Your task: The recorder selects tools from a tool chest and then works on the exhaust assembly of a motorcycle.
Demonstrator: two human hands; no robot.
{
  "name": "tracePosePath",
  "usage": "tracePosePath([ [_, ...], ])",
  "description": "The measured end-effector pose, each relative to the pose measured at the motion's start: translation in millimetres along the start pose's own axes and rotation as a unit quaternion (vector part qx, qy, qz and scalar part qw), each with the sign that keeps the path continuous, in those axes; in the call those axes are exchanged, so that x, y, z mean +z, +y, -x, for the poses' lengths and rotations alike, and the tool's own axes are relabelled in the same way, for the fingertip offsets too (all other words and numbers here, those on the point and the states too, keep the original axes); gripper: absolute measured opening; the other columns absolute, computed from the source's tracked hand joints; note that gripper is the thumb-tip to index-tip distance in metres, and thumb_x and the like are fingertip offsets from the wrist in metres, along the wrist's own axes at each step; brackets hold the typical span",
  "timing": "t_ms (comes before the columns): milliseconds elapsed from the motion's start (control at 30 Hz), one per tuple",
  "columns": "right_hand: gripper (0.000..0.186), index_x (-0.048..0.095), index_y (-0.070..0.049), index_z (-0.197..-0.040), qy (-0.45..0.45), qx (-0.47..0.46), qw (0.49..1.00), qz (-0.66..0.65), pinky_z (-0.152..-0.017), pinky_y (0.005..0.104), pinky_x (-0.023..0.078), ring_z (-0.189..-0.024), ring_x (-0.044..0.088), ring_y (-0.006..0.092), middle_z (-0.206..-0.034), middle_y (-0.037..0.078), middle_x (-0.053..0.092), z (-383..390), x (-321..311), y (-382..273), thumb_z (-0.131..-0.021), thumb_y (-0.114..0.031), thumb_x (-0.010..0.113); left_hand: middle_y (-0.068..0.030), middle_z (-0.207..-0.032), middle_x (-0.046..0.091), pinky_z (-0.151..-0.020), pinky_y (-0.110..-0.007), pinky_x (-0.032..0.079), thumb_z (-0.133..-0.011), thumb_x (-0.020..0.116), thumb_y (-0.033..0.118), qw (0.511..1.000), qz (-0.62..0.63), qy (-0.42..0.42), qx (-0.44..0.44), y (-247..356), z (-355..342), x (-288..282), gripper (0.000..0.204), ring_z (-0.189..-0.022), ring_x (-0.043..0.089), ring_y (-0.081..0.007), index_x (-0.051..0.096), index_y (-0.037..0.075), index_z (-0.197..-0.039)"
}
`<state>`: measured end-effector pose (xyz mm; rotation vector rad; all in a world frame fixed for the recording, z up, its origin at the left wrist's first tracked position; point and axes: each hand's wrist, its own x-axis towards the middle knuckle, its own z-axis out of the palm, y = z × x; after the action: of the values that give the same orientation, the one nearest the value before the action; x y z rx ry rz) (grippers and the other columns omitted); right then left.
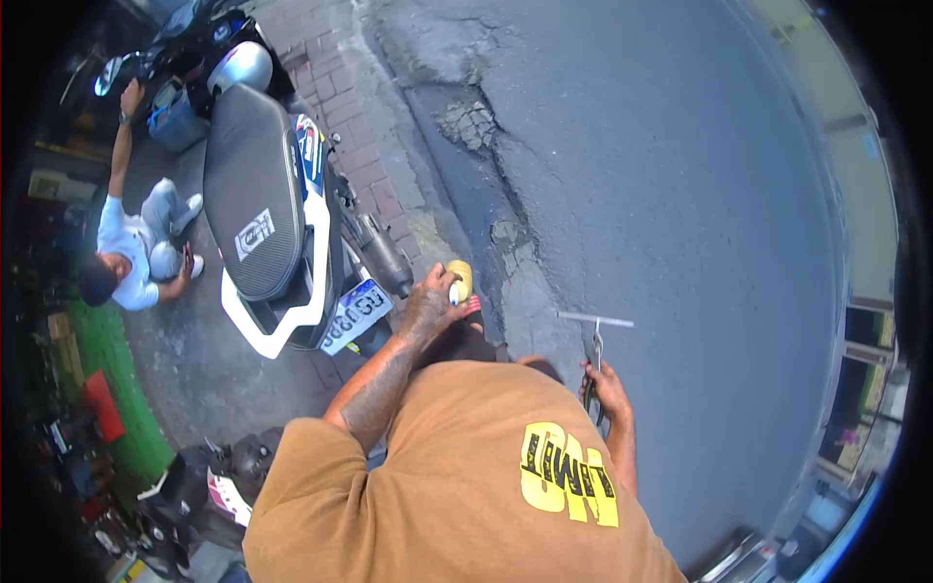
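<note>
My left hand (435,293) is closed around a short yellow cylindrical thing (461,278) with a small white part by my fingers; its exact kind is not clear. It is near the silver muffler (387,255) and the license plate (356,316) of a parked scooter. Out to the right, over the asphalt, my right hand (609,391) grips a pair of pliers (598,345) by the handles. A thin, flat, pale strip (612,320) lies crosswise at the jaws, apparently clamped in them. My fingers partly hide both held things.
The scooter's black seat (255,194) carries a silver helmet (241,68). Left of it a person (136,253) in light clothes crouches, one arm raised toward another motorcycle near a blue box (177,119). Broken asphalt (469,124) edges the brick pavement (340,102). Another motorcycle (219,486) stands lower left.
</note>
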<state>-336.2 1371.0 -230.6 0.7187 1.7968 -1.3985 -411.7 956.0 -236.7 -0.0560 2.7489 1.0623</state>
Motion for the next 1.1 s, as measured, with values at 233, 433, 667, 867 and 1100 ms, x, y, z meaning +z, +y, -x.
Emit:
tracePosePath([
  [233,0.018,0.062,-0.008,-0.105,-0.073,-0.056,0.99,0.11,-0.068,0.026,0.043,-0.073,0.053,0.0095,-0.079,-0.001,0.057,-95.1,-6.8,-173.7,-0.097,-0.023,0.057,-0.0127,-0.1,0.053,-0.076,-0.045,0.054,-0.068,0.081,0.025,0.993,0.002,0.036,-0.11,-12.4,-48.4,1.6,0.049,-0.088,0.064,-0.035,0.061,0.005,-0.108],
  [433,0.018,0.062,-0.007,-0.104,-0.189,-0.028,0.959,0.209,-0.066,0.0244,0.042,-0.071,0.052,0.0084,-0.078,-0.003,0.057,-182.5,7.3,-309.7,-0.096,-0.023,0.06,-0.0134,-0.1,0.053,-0.075,-0.047,0.052,-0.066,0.081,0.023,0.97,0.001,0.113,-0.214,-14.0,-75.8,10.0,0.047,-0.089,0.063,-0.0357,0.057,0.006,-0.103],
  [667,0.022,0.063,-0.006,-0.103,-0.332,-0.068,0.868,0.362,-0.06,0.0233,0.042,-0.066,0.053,0.0068,-0.075,-0.003,0.06,-280.7,32.1,-422.5,-0.091,-0.024,0.068,-0.0136,-0.101,0.054,-0.074,-0.046,0.051,-0.067,0.081,0.021,0.89,0.026,0.253,-0.378,37.8,-78.7,28.4,0.046,-0.09,0.061,-0.0372,0.057,0.006,-0.103],
  [867,0.024,0.063,-0.005,-0.104,-0.488,-0.091,0.79,0.36,-0.056,0.0231,0.04,-0.061,0.051,0.0093,-0.072,0.0,0.057,-297.1,71.3,-463.1,-0.087,-0.019,0.055,-0.0166,-0.097,0.055,-0.08,-0.046,0.049,-0.069,0.079,0.02,0.837,0.052,0.32,-0.441,90.3,-41.4,46.6,0.042,-0.093,0.058,-0.0389,0.057,0.003,-0.101],
  [1100,0.033,0.058,-0.003,-0.11,-0.574,-0.002,0.771,0.276,-0.05,0.0246,0.037,-0.056,0.046,0.0114,-0.066,0.003,0.051,-226.3,155.4,-410.8,-0.081,-0.015,0.047,-0.0151,-0.093,0.058,-0.08,-0.045,0.048,-0.066,0.082,0.018,0.793,0.102,0.386,-0.46,91.4,80.9,86.4,0.039,-0.091,0.059,-0.0363,0.059,0.004,-0.094],
])
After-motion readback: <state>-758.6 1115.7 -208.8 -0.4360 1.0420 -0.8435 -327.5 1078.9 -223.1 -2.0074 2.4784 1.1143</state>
